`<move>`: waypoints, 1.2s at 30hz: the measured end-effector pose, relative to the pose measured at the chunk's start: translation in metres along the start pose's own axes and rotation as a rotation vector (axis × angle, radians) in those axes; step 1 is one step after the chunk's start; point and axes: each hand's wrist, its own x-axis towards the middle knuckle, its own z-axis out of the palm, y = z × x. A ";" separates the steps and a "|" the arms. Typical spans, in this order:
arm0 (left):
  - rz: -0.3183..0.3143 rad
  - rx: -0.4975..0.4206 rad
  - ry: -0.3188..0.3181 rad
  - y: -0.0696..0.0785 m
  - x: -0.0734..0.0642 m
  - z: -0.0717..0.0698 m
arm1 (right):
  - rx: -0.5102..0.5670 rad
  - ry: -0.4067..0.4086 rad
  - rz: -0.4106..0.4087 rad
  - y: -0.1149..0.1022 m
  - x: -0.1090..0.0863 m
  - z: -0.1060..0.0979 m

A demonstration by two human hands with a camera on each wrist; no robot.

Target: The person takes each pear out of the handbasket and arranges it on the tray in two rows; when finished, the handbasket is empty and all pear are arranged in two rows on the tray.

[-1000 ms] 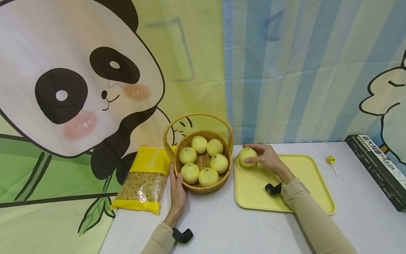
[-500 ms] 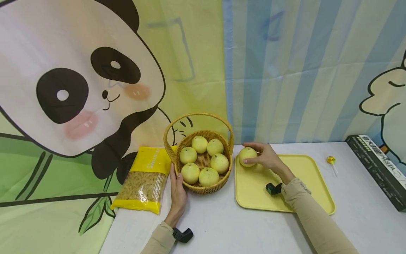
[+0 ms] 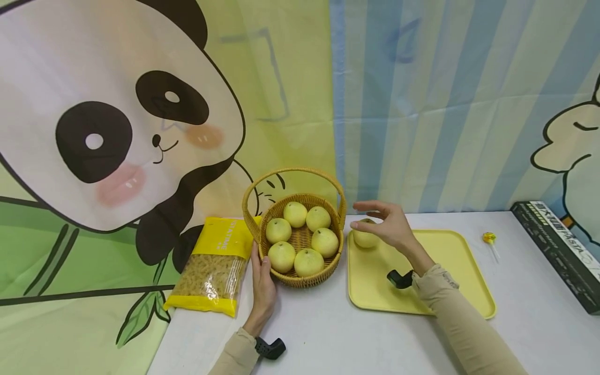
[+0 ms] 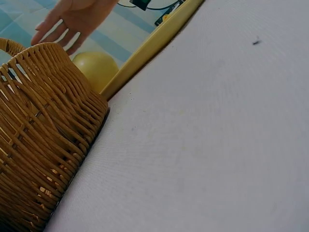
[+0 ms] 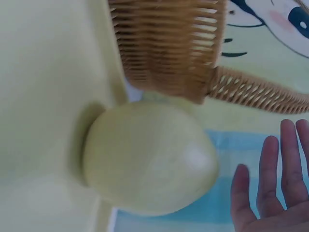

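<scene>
Basket (image 3: 304,282) sits on the white-covered table (image 3: 304,341), handle up, six pale fruits (image 3: 324,242) inside. Left hand (image 3: 263,289) rests against its near-left wall, thumb by the rim; visible fingers look straight, pressed to the weave. Tips partly hidden, can't tell how far they wrap.

Tray (image 3: 375,289) is just right of the basket. Lone fruit (image 3: 365,239) stands in the tray's far corner on the basket side, right against the rim as far as I can see. Right hand (image 3: 391,226) is above and beside it, right of the basket: fingers extended, a bit spread, thumb apart, pinching nothing. Right wrist view shows a gap between fingers and fruit.

Step, my read: lone fruit being handled one-handed while left steadies the basket. Release or approach? Can't tell from this moment.

Next move calls for: if leaving the fruit, lift straight off, no sideways brush; it's round and could roll toward the basket. If gripping it, drop lower, thumb near side, fingers far side. Either way left should hold the basket steady.

Pasta bag (image 3: 211,265) left of basket. Lollipop (image 3: 489,238) and dark pasta box (image 3: 553,255) far right of it, uninvolved.
</scene>
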 end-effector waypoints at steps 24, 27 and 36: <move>-0.016 -0.015 -0.011 0.002 -0.001 0.001 | -0.069 -0.293 -0.085 -0.052 0.025 0.070; -0.019 -0.018 -0.011 0.002 -0.002 0.000 | -0.146 -0.328 -0.045 -0.062 0.036 0.073; -0.016 -0.020 -0.015 0.003 -0.002 0.000 | -0.151 -0.469 0.000 -0.067 0.065 0.087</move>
